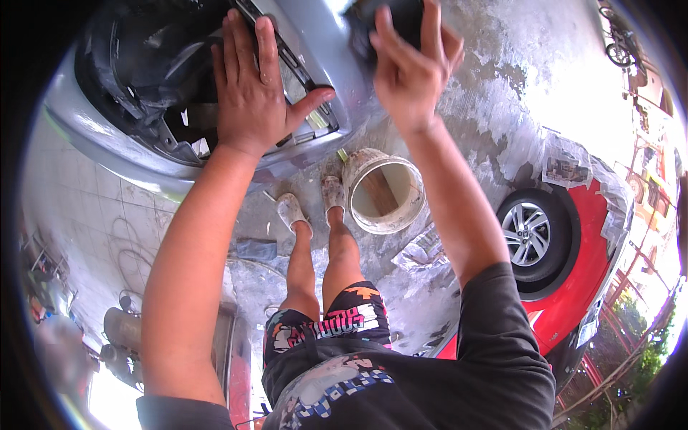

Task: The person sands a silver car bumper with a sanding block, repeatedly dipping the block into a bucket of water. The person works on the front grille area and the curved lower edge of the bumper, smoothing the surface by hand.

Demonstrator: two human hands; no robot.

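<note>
While the left hand (251, 86) was pressed flat, fingers spread, on the silver car bumper (315, 43), a dark sanding pad (387, 21) was gripped against it by the right hand (412, 68). Below, a white bucket (383, 190) was seen, its contents unclear.

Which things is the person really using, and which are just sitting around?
In use:
- silver car panel, with the left hand pressed flat on it
- dark pad, gripped by the right hand against the panel

Just lying about:
- white bucket by the feet
- red car partly covered in newspaper
- crumpled paper on the floor
</note>
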